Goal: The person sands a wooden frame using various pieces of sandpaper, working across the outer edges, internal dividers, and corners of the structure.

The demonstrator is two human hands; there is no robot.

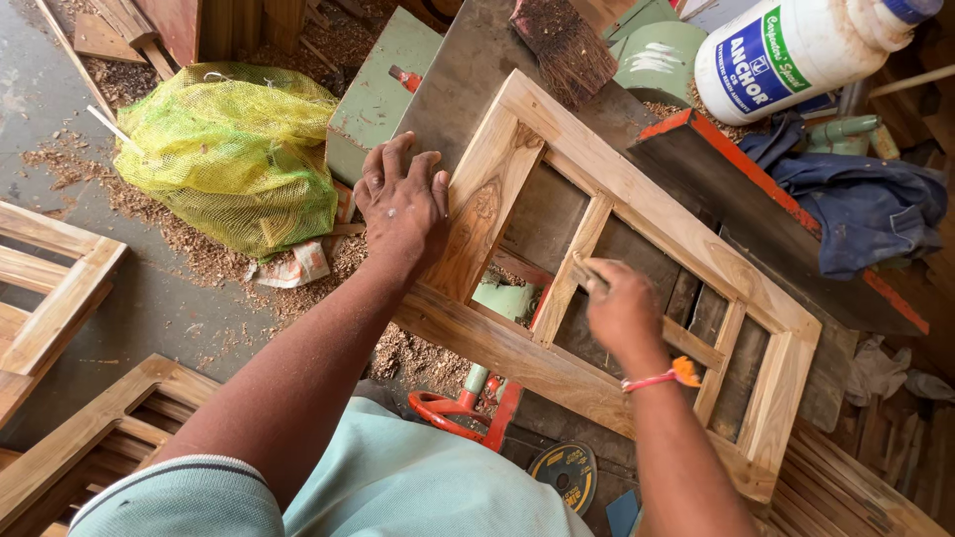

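A wooden window frame (657,224) with several openings lies on a dark workbench. My left hand (403,204) rests flat on the frame's left stile, fingers spread over the edge beside a carved panel (479,231). My right hand (622,308) is closed around a small wooden-handled tool (587,273) pressed against an inner upright bar of the frame. A red and orange thread band (662,378) circles my right wrist.
A yellow mesh sack (234,154) lies on the sawdust-strewn floor at left. A large white plastic jar (796,50), a brush (567,40) and blue cloth (860,204) sit at the bench's far side. More wooden frames (60,298) lie at left; a cutting disc (567,472) below.
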